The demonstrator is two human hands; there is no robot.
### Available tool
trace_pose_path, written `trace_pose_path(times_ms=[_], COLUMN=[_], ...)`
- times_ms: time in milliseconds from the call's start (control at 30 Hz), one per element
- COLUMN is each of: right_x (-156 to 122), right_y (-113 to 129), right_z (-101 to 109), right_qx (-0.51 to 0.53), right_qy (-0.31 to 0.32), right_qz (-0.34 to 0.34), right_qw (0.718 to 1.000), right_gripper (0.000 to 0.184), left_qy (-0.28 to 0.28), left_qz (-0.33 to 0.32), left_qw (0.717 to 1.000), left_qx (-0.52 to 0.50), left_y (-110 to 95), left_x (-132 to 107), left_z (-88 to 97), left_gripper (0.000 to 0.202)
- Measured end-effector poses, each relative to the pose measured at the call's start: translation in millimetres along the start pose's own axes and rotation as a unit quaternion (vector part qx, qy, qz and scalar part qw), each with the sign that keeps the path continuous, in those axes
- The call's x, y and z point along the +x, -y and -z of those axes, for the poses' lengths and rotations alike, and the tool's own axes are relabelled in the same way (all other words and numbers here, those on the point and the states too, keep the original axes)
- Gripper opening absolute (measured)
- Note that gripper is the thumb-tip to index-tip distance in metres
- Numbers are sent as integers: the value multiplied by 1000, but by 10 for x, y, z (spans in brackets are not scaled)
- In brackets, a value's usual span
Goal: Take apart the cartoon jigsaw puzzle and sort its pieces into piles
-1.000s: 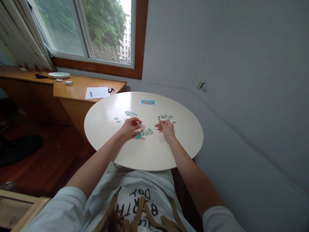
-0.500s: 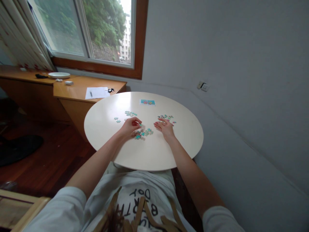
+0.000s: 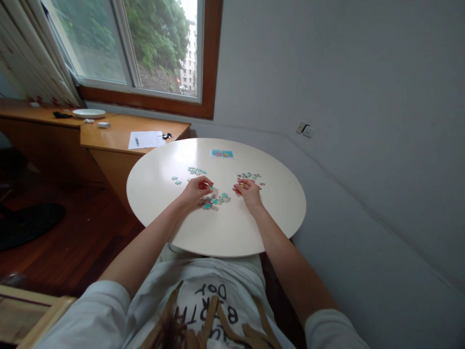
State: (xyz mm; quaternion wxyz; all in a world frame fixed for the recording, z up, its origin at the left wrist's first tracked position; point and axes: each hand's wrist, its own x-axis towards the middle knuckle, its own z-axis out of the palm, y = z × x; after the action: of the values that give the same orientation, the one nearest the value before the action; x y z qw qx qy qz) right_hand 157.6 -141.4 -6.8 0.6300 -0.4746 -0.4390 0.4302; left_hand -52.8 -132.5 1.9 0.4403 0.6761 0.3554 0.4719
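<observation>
Evidently much remains loose: your pieces [image 3: 208,206] lie clumped mid-desk [image 3: 218,237] and at eleven and two o'clock, strays [image 3: 178,182] at ten; any joins are too small to tell. Your left hand [image 3: 197,190] has fingers pinched on a green piece [image 3: 211,188]; your right hand's [image 3: 250,194] are half-curled, grip unclear. The card [image 3: 222,153] at twelve shows no readable label; your shirt's [image 3: 152,305] upside-down lettering includes "RTH".

You face a pale wall [image 3: 345,77], with a brown-framed window [image 3: 156,48] at the far left and a curtain [image 3: 31,48] hanging beside it. Daylight gleams on the far part of your round white table [image 3: 225,232]. Left of that, a wooden desk [image 3: 119,127] stands above dark reddish floor [image 3: 98,242].
</observation>
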Motion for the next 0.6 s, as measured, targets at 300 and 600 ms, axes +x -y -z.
trace_pose_path(times_ms=[300, 600], right_x=[17, -9], right_y=[-26, 22], right_z=[18, -5], right_qx=[-4, 3], right_qy=[-16, -24], right_qz=[2, -32], right_qw=[1000, 999], right_gripper=[33, 34], left_qy=[-2, 4], left_qz=[-2, -1], left_qw=[1000, 1000], left_qx=[8, 12], left_y=[24, 4], left_x=[11, -2], left_z=[-4, -2], left_gripper=[23, 26])
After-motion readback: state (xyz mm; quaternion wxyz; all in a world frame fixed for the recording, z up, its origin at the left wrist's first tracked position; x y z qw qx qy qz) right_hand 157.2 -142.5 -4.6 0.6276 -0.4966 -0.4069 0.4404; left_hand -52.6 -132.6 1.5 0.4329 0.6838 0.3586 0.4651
